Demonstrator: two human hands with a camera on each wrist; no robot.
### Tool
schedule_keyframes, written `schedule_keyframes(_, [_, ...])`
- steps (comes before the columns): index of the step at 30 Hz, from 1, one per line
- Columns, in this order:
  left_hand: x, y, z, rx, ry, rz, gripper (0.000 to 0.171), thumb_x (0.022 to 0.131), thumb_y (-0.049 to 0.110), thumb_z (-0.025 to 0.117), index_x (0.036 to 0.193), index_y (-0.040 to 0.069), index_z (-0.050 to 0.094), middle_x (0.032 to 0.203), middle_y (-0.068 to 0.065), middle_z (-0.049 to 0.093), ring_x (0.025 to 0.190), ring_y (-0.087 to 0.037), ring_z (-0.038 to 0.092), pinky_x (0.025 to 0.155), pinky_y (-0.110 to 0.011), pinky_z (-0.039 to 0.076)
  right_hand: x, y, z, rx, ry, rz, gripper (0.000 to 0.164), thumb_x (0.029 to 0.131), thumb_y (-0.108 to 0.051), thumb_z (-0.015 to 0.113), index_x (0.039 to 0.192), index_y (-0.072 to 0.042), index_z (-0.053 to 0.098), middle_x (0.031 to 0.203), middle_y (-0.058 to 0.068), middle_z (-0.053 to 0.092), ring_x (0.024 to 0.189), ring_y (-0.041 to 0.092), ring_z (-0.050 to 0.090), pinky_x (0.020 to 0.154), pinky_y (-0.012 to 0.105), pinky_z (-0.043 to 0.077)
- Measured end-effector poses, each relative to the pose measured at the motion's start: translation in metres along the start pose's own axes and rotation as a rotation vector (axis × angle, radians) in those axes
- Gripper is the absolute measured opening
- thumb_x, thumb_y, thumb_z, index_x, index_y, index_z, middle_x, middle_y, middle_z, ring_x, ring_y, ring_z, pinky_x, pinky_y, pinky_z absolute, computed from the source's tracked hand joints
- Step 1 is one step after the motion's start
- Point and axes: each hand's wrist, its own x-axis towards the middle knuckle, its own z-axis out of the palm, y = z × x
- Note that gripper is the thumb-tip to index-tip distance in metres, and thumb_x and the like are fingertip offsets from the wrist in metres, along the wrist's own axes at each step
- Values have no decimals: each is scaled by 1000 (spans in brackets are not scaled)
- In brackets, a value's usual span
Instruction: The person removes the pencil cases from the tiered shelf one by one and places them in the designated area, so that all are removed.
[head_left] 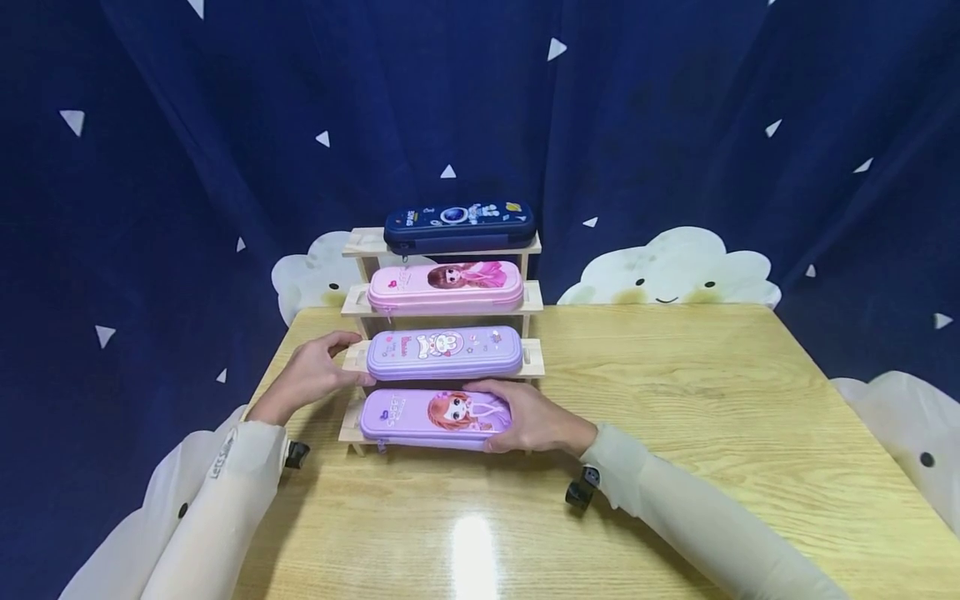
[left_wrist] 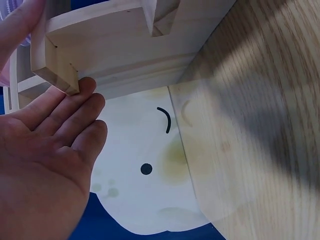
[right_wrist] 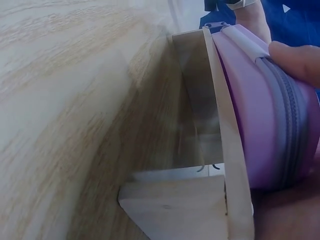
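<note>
A four-step wooden rack (head_left: 532, 358) stands on the table with one pencil case on each step. My left hand (head_left: 311, 377) holds the rack's left end around the second-lowest step; in the left wrist view the fingertips (left_wrist: 87, 86) lie against the wood and the thumb is above. On the lowest step is a purple pencil case (head_left: 408, 417) with a red-haired girl print. My right hand (head_left: 542, 418) grips its right end, thumb on the front side and fingers over the back. The right wrist view shows the case's grey zipper (right_wrist: 287, 120) close against the step.
Above sit a lilac rabbit pencil case (head_left: 483, 350), a pink girl-print case (head_left: 412, 287) and a dark blue astronaut case (head_left: 420, 221) on top. The wooden table (head_left: 675, 400) extends right of the rack. A blue curtain (head_left: 660, 125) and cloud-shaped panels (head_left: 675, 258) stand behind.
</note>
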Motion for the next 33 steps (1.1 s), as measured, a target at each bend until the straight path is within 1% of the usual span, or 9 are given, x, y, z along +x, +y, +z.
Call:
schedule_keyframes(3, [0,1,-1,0,-4,-12,81,71,40,91,136,5,58,140,-17,63,136,-39,54,116,-55,41,1,1,2,5,21,6,87,66,-26,86,146,-23,52,140,1,61,110,14,58,100,38,46])
schedule_keyframes(9, [-1,1,-1,2,-13,-34,82,71,40,91,136,5,58,141,-17,61,138,-39,52,117,-55,40,2,3,7,4,56,5,84,64,-27,86,142,-25,55,134,-1,63,107,13,58,97,36,47])
schedule_keyframes(16, [1,2,-1,13,-10,-18,82,71,42,90,137,6,58,141,-17,62,137,-39,53,116,-55,40,1,0,8,22,93,3,81,61,-29,85,138,-24,58,127,-2,65,106,14,59,94,33,47])
schedule_keyframes(20, [1,2,-1,8,-9,-32,81,70,39,91,136,6,58,141,-16,62,137,-38,53,116,-54,40,0,0,10,24,99,2,80,62,-31,84,137,-24,58,125,-2,66,105,13,59,94,32,47])
schedule_keyframes(25, [2,2,-1,1,-14,-35,81,69,39,92,136,6,59,141,-16,62,137,-37,54,117,-53,40,-4,-3,11,28,124,7,79,62,-29,85,136,-24,59,122,-3,67,105,13,60,93,31,49])
schedule_keyframes(28, [2,2,-1,10,-12,-32,82,68,40,93,135,6,60,140,-16,63,137,-37,54,116,-54,40,-5,-7,10,32,127,18,79,62,-29,85,136,-25,59,123,-4,66,106,13,60,94,32,48])
schedule_keyframes(33, [2,3,-2,4,-15,-36,83,67,40,93,135,6,59,140,-16,63,137,-38,53,116,-54,40,-8,-15,6,66,104,54,80,62,-29,84,137,-28,58,126,-6,64,107,13,58,94,35,47])
